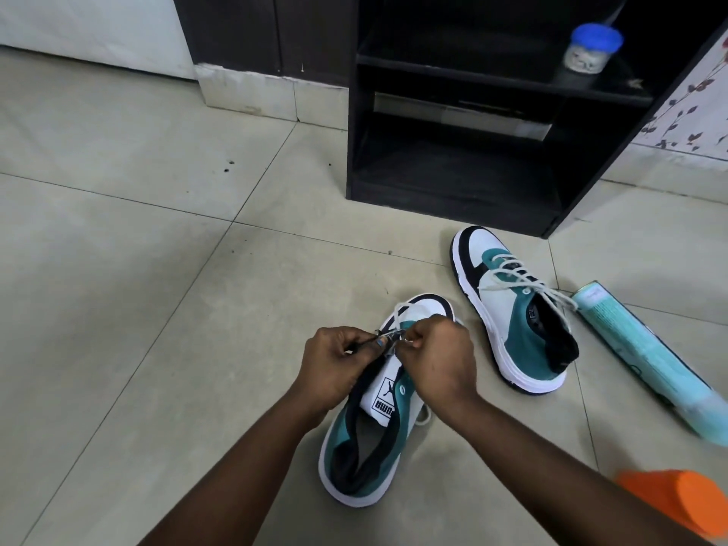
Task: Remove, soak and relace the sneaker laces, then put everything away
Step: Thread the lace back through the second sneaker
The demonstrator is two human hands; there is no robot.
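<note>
Flanking hands (388,358): laced sneaker (516,309), teal tube (646,356)

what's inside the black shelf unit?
On the upper shelf of the shelf unit stands one blue-lidded jar. The lower bays look bare, but their back corners are too dark to tell.

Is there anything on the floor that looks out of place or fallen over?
Yes. A teal tube lies flat on the floor tiles beside the far sneaker, touching its loose lace end. Nothing looks spilled.
</note>
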